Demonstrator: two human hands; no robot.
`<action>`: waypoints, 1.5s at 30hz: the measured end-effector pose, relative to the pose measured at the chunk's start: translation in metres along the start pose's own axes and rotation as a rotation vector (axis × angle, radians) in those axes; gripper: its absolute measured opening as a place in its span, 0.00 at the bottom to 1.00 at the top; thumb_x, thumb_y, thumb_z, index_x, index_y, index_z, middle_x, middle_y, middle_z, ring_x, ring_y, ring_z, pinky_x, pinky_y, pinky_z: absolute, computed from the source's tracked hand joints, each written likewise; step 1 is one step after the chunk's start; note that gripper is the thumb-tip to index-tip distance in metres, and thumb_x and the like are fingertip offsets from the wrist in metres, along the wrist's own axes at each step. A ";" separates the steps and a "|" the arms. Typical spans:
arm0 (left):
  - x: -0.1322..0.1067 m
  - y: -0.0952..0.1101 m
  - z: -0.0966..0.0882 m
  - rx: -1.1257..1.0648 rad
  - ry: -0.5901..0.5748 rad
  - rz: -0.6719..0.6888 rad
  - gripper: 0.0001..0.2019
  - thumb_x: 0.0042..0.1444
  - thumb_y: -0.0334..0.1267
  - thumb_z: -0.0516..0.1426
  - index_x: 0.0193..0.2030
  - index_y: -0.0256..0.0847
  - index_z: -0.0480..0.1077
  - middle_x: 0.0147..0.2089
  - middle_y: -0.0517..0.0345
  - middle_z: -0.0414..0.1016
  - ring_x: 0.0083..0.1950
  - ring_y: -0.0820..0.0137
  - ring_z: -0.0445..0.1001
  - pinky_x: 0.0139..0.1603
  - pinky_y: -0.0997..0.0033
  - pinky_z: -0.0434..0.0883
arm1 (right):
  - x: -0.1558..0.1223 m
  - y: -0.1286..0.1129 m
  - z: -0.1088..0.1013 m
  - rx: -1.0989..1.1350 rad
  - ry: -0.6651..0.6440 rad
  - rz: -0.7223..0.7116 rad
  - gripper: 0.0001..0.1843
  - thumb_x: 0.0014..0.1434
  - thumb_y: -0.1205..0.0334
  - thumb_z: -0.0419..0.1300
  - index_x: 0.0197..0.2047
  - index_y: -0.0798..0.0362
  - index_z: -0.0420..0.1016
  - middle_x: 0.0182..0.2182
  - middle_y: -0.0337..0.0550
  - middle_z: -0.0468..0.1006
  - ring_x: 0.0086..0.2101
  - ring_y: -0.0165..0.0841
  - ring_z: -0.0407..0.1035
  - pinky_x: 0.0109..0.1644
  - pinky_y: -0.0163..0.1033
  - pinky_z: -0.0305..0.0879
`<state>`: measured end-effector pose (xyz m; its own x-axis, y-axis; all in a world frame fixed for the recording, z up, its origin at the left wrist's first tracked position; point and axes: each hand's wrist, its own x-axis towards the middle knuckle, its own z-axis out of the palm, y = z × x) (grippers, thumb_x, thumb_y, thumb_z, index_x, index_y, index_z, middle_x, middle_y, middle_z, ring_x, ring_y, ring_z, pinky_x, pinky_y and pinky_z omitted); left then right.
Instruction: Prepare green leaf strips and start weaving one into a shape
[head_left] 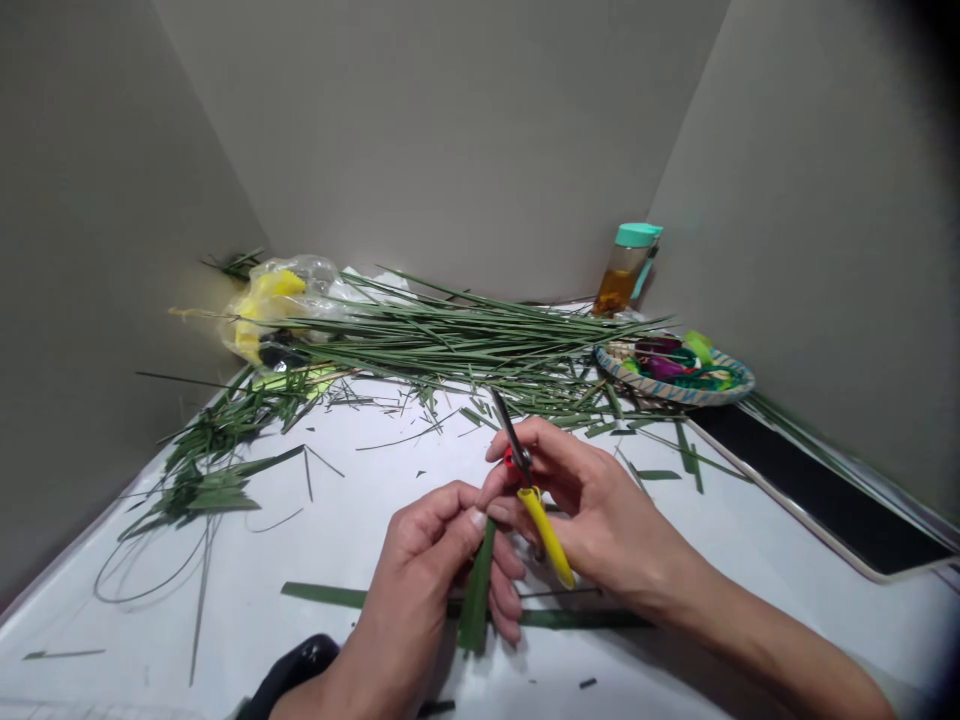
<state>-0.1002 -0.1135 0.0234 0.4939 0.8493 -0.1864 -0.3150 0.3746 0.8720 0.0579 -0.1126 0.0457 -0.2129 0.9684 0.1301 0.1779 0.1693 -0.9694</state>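
My left hand (424, 560) is closed around a green leaf strip (477, 585) that hangs down from its fingers. My right hand (592, 500) grips small snips with yellow and red handles (541, 525); the metal blades (510, 428) point up and away. The two hands meet at the fingertips above a white table (360, 520). A long leaf strip (330, 595) lies flat on the table under the hands.
A pile of long green leaves (465, 345) lies across the back. Leaf cuttings (210, 470) litter the left. A plastic bag with yellow contents (274, 300), a teal-capped bottle (626, 270), a woven tray of coloured items (675, 370) and a dark tablet (817, 495) stand around.
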 end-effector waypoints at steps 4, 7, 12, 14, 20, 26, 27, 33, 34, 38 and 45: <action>0.002 -0.002 0.000 -0.008 -0.003 0.012 0.08 0.64 0.35 0.51 0.35 0.34 0.67 0.28 0.54 0.71 0.21 0.73 0.69 0.22 0.77 0.72 | 0.002 0.004 -0.002 -0.023 0.015 -0.029 0.11 0.56 0.63 0.62 0.42 0.50 0.68 0.32 0.39 0.77 0.32 0.32 0.72 0.37 0.37 0.68; 0.003 -0.003 0.001 -0.042 -0.020 0.018 0.09 0.64 0.37 0.51 0.37 0.35 0.68 0.30 0.54 0.71 0.22 0.73 0.68 0.22 0.75 0.72 | 0.005 0.007 -0.001 0.008 0.045 -0.034 0.10 0.57 0.62 0.63 0.42 0.50 0.68 0.32 0.38 0.77 0.31 0.30 0.71 0.37 0.35 0.68; 0.006 -0.002 0.001 -0.135 0.023 0.005 0.08 0.60 0.39 0.58 0.41 0.35 0.69 0.26 0.59 0.67 0.19 0.79 0.59 0.16 0.84 0.61 | 0.007 0.007 0.004 0.211 0.098 -0.005 0.16 0.52 0.63 0.68 0.41 0.49 0.67 0.31 0.35 0.77 0.30 0.28 0.72 0.35 0.32 0.67; 0.008 -0.002 0.000 -0.198 0.055 0.002 0.12 0.54 0.40 0.64 0.39 0.35 0.70 0.25 0.61 0.65 0.20 0.81 0.55 0.17 0.85 0.57 | 0.007 0.006 0.006 0.314 0.127 0.024 0.19 0.49 0.62 0.70 0.41 0.50 0.66 0.29 0.34 0.76 0.30 0.27 0.72 0.36 0.30 0.67; 0.010 0.002 0.000 -0.158 0.070 0.007 0.16 0.51 0.42 0.67 0.37 0.31 0.72 0.24 0.61 0.61 0.21 0.82 0.49 0.20 0.83 0.53 | 0.009 0.006 0.006 0.370 0.154 0.087 0.23 0.44 0.61 0.73 0.40 0.51 0.66 0.29 0.34 0.78 0.30 0.25 0.71 0.37 0.30 0.68; 0.008 -0.001 -0.004 -0.132 0.047 -0.034 0.13 0.54 0.41 0.65 0.36 0.32 0.71 0.26 0.59 0.65 0.22 0.81 0.54 0.21 0.81 0.54 | 0.010 0.006 0.000 0.353 0.098 0.090 0.20 0.48 0.63 0.71 0.40 0.52 0.66 0.27 0.32 0.77 0.27 0.24 0.70 0.33 0.29 0.66; 0.009 -0.001 -0.005 -0.118 0.046 -0.041 0.13 0.54 0.41 0.64 0.36 0.32 0.70 0.26 0.59 0.65 0.22 0.80 0.56 0.22 0.81 0.55 | 0.010 0.006 -0.001 0.362 0.089 0.100 0.21 0.48 0.62 0.71 0.41 0.52 0.66 0.27 0.32 0.77 0.27 0.24 0.71 0.32 0.29 0.66; 0.012 -0.003 -0.008 -0.032 0.018 -0.057 0.14 0.54 0.42 0.64 0.33 0.32 0.70 0.27 0.57 0.67 0.23 0.78 0.60 0.24 0.81 0.59 | 0.008 0.003 -0.003 0.439 0.035 0.199 0.25 0.46 0.57 0.72 0.41 0.52 0.64 0.27 0.32 0.76 0.23 0.26 0.72 0.31 0.33 0.66; 0.012 -0.002 -0.008 -0.039 0.011 -0.061 0.13 0.54 0.42 0.63 0.33 0.32 0.70 0.28 0.57 0.67 0.24 0.78 0.61 0.24 0.80 0.60 | 0.008 0.003 -0.003 0.448 0.027 0.198 0.25 0.46 0.58 0.72 0.41 0.52 0.64 0.27 0.32 0.76 0.23 0.27 0.72 0.31 0.33 0.66; 0.010 -0.003 -0.006 -0.133 -0.040 -0.084 0.14 0.55 0.44 0.62 0.31 0.34 0.67 0.24 0.62 0.60 0.21 0.80 0.53 0.19 0.82 0.52 | 0.007 0.000 -0.001 0.420 0.072 0.206 0.25 0.45 0.58 0.73 0.41 0.53 0.66 0.25 0.31 0.75 0.25 0.24 0.69 0.30 0.29 0.63; 0.003 -0.009 -0.004 0.093 -0.047 0.038 0.22 0.55 0.58 0.59 0.35 0.39 0.64 0.20 0.68 0.54 0.18 0.80 0.48 0.18 0.80 0.46 | 0.004 -0.008 0.003 0.426 0.134 0.229 0.25 0.43 0.61 0.73 0.40 0.53 0.66 0.25 0.31 0.75 0.25 0.23 0.67 0.28 0.28 0.62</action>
<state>-0.0989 -0.1130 0.0129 0.5215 0.8429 -0.1328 -0.2584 0.3044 0.9168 0.0524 -0.1104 0.0531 -0.0842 0.9917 -0.0974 -0.2081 -0.1131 -0.9715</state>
